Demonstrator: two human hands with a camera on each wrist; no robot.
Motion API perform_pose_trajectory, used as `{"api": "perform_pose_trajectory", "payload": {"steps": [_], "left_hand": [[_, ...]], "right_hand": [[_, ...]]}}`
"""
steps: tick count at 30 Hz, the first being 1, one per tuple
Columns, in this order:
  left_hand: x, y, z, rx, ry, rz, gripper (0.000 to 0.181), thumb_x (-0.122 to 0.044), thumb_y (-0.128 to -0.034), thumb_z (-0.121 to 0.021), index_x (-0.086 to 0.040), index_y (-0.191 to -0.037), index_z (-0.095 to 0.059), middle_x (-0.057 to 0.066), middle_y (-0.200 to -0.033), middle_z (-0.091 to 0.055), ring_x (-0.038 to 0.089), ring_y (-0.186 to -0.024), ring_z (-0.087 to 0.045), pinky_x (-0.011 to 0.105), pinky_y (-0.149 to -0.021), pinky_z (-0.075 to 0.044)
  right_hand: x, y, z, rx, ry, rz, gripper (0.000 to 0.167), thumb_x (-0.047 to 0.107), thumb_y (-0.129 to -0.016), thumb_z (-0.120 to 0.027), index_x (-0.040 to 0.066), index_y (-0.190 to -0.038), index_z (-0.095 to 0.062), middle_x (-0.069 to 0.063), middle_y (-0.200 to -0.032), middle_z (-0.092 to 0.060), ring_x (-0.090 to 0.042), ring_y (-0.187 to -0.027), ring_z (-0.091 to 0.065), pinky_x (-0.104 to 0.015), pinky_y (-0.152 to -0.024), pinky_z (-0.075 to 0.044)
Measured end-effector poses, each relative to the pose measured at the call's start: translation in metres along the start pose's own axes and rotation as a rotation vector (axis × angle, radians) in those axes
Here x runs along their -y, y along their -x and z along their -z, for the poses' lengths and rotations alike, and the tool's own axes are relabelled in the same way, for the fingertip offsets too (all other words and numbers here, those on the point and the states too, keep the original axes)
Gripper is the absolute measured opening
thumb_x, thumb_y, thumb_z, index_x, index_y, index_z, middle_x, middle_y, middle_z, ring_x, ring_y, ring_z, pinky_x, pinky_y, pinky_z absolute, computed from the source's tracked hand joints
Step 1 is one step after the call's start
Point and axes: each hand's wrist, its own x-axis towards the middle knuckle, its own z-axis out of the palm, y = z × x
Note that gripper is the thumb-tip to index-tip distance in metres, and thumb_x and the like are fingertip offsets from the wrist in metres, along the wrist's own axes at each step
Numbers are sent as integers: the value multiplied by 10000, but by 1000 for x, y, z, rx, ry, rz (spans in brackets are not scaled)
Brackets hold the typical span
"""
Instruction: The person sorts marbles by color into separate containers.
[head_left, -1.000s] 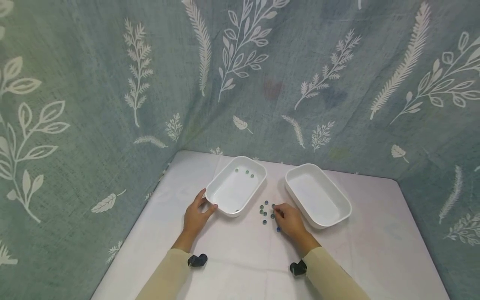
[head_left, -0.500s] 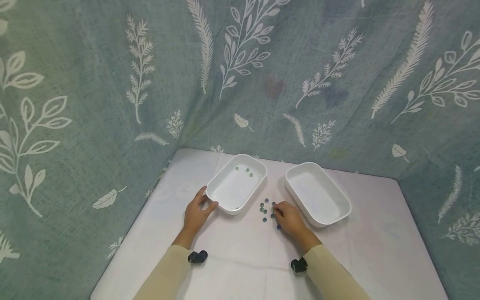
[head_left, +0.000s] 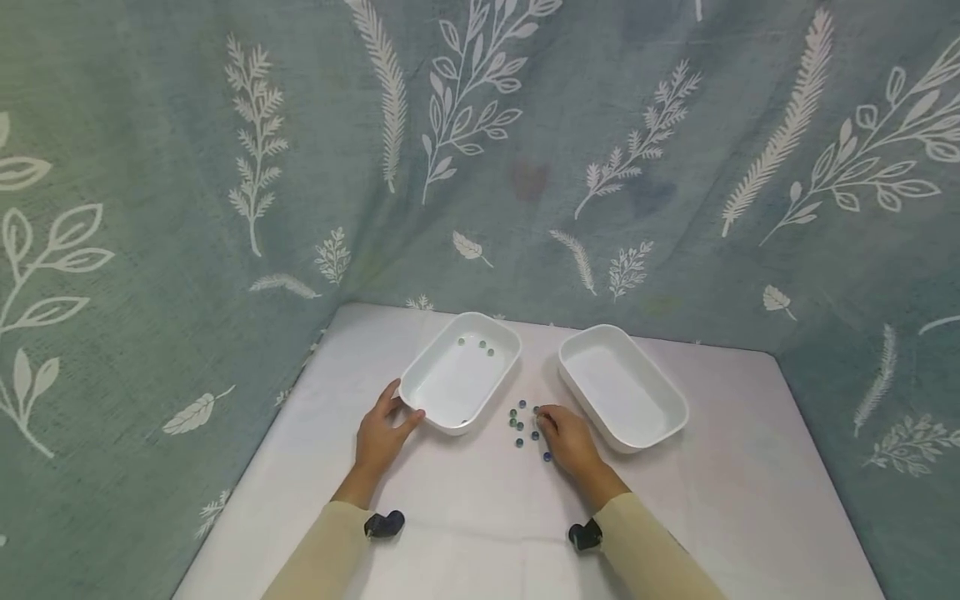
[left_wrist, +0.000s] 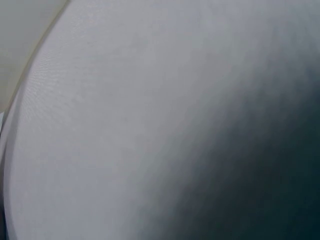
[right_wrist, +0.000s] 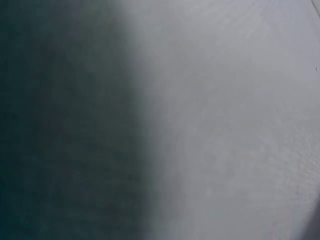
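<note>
In the head view, my left hand (head_left: 380, 435) holds the near left corner of a white rectangular dish (head_left: 422, 377), thumb at its front rim and fingers along its side. A few pale green marbles (head_left: 483, 344) lie toward the far end inside it. Between the two dishes, several green and blue marbles (head_left: 520, 426) are scattered on the white cloth. My right hand (head_left: 572, 439) is down among them, thumb and fingers pinched together at a marble that the fingertips mostly hide. A dark blue marble (head_left: 547, 457) lies just beside that hand.
A second white dish (head_left: 624, 392) stands right of the marbles, close to my right hand. The white cloth-covered table (head_left: 465, 533) ends at a green leaf-patterned curtain (head_left: 525, 167) behind and at the sides. Both wrist views show only blurred pale cloth and dark shadow.
The head view has shifted slightly, so everything sits a little further left. The right fingers have curled in a bit more at the marbles; the left hand stays on the dish.
</note>
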Motion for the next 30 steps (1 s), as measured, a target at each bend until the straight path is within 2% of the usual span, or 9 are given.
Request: {"api": "perform_pose_trajectory", "payload": {"steps": [3, 8, 13, 17, 24, 30], "left_hand": [[-1, -2, -1, 5, 0, -2, 825, -480, -821, -753, -257, -1506, -352, 85, -1275, -629, 314, -1310, -458, 547, -1080, -314], [-5, -5, 1, -1, 9, 8, 830, -504, -806, -756, -267, -1499, -367, 72, -1271, -632, 306, -1314, -453, 556, -1077, -311], [-10, -5, 3, -2, 11, 5, 851, -544, -791, -751, -246, -1495, -377, 72, -1254, -643, 306, -1294, -475, 545, -1067, -329], [-11, -3, 4, -4, 14, -7, 845, -517, -796, -760, -227, -1494, -381, 81, -1246, -647, 311, -1285, -486, 542, -1061, -342], [-5, 1, 3, -15, 6, 6, 832, -508, -796, -764, -261, -1492, -381, 67, -1246, -648, 308, -1294, -476, 565, -1055, -337], [-7, 3, 2, -25, 38, 8, 832, -472, -793, -784, -250, -1490, -389, 80, -1234, -653, 316, -1284, -486, 560, -1058, -337]], "right_hand": [[1, 0, 2, -31, -16, -8, 233, 231, -1001, -565, 126, -1199, -628, -7, -1108, -669, -156, -1002, -621, -353, -871, -517], [1, -1, 7, -25, -44, -22, 220, 232, -1005, -552, 138, -1196, -608, 14, -1015, -656, -133, -861, -579, -331, -768, -510], [2, -3, 10, -25, -89, -51, 201, 216, -988, -576, 145, -1170, -622, 19, -997, -651, -129, -857, -583, -320, -761, -516], [6, -4, 12, -18, -122, -100, 193, 200, -978, -589, 149, -1160, -625, 9, -1046, -647, -136, -865, -588, -314, -758, -517], [11, -7, 12, -39, -166, -80, 249, 205, -967, -613, 160, -1211, -634, 24, -1048, -642, -131, -808, -561, -298, -698, -501], [24, -15, 19, 19, -161, -148, 289, 274, -979, -593, 199, -1256, -628, 52, -1092, -628, -138, -849, -563, -306, -726, -507]]}}
